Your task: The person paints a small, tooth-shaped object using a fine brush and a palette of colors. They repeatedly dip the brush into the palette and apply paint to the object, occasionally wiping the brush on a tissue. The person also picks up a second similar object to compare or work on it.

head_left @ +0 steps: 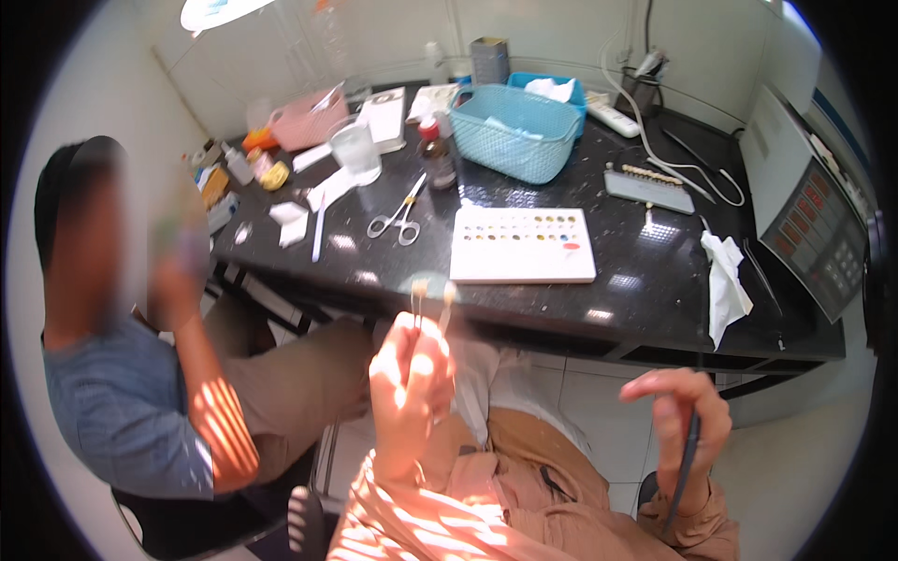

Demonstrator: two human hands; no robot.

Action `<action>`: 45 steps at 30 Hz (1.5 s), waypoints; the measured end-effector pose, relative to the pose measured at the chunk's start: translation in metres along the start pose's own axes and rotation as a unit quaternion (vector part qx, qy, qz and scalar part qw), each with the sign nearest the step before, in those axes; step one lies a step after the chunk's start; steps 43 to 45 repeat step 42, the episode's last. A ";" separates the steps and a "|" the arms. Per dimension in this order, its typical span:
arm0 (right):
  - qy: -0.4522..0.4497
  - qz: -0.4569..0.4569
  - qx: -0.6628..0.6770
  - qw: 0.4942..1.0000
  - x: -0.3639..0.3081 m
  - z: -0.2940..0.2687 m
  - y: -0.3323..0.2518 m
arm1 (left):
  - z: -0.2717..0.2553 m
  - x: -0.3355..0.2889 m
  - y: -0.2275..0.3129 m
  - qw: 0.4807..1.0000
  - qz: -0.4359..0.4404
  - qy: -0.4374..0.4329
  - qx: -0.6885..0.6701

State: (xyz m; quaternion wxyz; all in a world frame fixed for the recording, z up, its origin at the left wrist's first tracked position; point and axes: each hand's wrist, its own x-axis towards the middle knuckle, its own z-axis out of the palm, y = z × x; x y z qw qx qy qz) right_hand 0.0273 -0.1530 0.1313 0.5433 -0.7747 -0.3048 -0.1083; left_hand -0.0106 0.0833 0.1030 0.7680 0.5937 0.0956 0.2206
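My left hand (412, 374) is raised near the table's front edge, its fingers pinched together. They grip a thin two-pronged metal holder with a small cream tooth-shaped piece (420, 288) at its tip. Beside that, a second slender stem in the same fingers ends in a pale tooth-shaped tab (450, 294). Lower right, my right hand (687, 411) holds a slim dark-handled tool (690, 449), its index finger stretched out to the left; the tool's working end is too unclear to name. Beyond my left hand lies a white palette (522, 262) with rows of small coloured wells.
On the black table (393, 266) are locking forceps (407, 220), a brown bottle (436, 159), a glass of water (355, 154), a blue basket (514, 140) and a shade guide (649, 191). A tissue (725, 290) and a panel with red digits (804, 215) stand right. Another person (122, 402) sits left.
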 end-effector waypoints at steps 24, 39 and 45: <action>-0.397 -0.453 0.165 0.781 -0.057 0.106 -0.149 | -0.001 0.027 0.076 0.976 0.053 -0.108 0.182; -0.386 -0.343 0.241 0.822 -0.002 0.059 -0.112 | -0.001 0.016 0.115 0.972 0.084 -0.066 0.209; -0.458 -0.402 0.266 0.747 -0.032 0.081 -0.167 | -0.008 0.008 0.119 0.961 0.125 -0.085 0.230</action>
